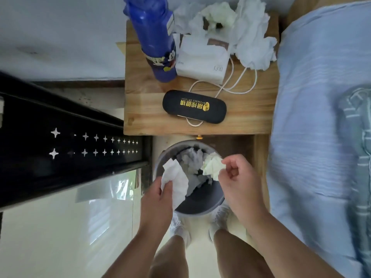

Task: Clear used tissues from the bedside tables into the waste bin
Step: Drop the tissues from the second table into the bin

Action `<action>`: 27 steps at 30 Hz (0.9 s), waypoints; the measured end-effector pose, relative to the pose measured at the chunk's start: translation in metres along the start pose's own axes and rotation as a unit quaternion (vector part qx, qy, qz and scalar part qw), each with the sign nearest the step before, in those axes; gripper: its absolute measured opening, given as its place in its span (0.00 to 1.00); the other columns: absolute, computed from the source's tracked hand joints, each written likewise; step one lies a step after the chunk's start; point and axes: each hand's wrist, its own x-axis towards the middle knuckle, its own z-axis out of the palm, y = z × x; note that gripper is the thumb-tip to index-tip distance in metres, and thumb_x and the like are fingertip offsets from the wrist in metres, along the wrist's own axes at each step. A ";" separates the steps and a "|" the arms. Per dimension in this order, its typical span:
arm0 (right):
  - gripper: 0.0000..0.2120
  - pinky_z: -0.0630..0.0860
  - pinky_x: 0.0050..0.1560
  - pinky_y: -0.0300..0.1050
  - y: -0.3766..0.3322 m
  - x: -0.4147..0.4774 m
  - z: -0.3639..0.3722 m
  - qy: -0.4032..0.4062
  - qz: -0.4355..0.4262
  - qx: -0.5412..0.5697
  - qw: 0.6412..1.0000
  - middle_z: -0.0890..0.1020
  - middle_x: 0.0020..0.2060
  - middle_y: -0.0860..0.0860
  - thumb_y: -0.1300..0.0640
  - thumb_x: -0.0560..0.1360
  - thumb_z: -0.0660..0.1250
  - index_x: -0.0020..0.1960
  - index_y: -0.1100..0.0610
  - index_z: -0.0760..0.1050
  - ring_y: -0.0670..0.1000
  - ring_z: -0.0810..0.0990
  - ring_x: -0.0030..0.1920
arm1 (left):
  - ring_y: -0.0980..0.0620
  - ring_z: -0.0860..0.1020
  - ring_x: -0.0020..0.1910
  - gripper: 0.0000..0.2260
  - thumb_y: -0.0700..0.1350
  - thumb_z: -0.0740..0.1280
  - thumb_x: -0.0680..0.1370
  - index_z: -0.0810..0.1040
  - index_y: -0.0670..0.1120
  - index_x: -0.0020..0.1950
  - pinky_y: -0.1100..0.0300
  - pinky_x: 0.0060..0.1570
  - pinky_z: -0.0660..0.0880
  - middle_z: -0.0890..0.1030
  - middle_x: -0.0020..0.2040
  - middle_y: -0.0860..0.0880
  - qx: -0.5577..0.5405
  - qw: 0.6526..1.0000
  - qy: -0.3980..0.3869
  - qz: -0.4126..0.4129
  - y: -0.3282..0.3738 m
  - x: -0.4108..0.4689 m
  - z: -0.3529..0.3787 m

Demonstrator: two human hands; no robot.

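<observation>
Left hand [158,197] grips white tissue [176,177] pointing toward table [140,109], right hand [239,177] pinches greenish tissue [212,167]

tissues over the bin, more on the tabletop

a creased white tissue [176,179] hung over the near-left rim of the round grey waste bin [200,209], pinched in the left grip [158,199]. a crumpled pale greenish tissue [212,167] sat above the bin's right side, pinched in the right grip [241,177]. inside the bin lay a heap of crumpled tissues [190,159]. the bin stood upright on the floor just in front of the wooden tabletop [251,109]. along the tabletop's far edge lay a pile of white tissues [253,37], with one greenish wad [220,15] among them.
</observation>
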 end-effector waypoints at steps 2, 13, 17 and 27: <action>0.15 0.79 0.43 0.42 0.025 0.000 0.020 -0.022 0.036 -0.025 0.999 0.81 0.40 0.42 0.63 0.77 0.70 0.54 0.44 0.77 0.42 0.81 0.42 | 0.59 0.79 0.41 0.11 0.49 0.62 0.86 0.75 0.56 0.44 0.61 0.36 0.73 0.82 0.41 0.55 0.031 0.999 -0.022 -0.014 -0.024 0.012 0.011; 0.11 0.77 0.52 0.43 0.053 -0.001 0.032 -0.097 0.111 -0.098 0.984 0.83 0.48 0.45 0.59 0.79 0.68 0.59 0.51 0.81 0.48 0.82 0.51 | 0.46 0.85 0.54 0.16 0.47 0.67 0.82 0.76 0.57 0.69 0.42 0.57 0.83 0.86 0.57 0.53 0.031 0.991 -0.079 -0.102 -0.055 0.025 0.029; 0.09 0.80 0.53 0.47 -0.001 -0.004 -0.009 -0.083 0.088 -0.099 0.988 0.85 0.49 0.45 0.58 0.80 0.68 0.58 0.49 0.81 0.48 0.83 0.50 | 0.50 0.86 0.52 0.11 0.50 0.65 0.83 0.79 0.61 0.64 0.43 0.56 0.83 0.87 0.56 0.55 -0.008 0.995 -0.068 -0.077 -0.012 0.004 0.011; 0.11 0.71 0.44 0.29 -0.133 0.056 -0.114 0.051 -0.019 -0.031 0.998 0.84 0.43 0.38 0.58 0.77 0.71 0.48 0.40 0.79 0.34 0.80 0.46 | 0.72 0.80 0.51 0.07 0.54 0.66 0.84 0.78 0.68 0.53 0.77 0.47 0.73 0.82 0.52 0.72 -0.059 0.988 -0.054 0.131 0.163 0.011 -0.039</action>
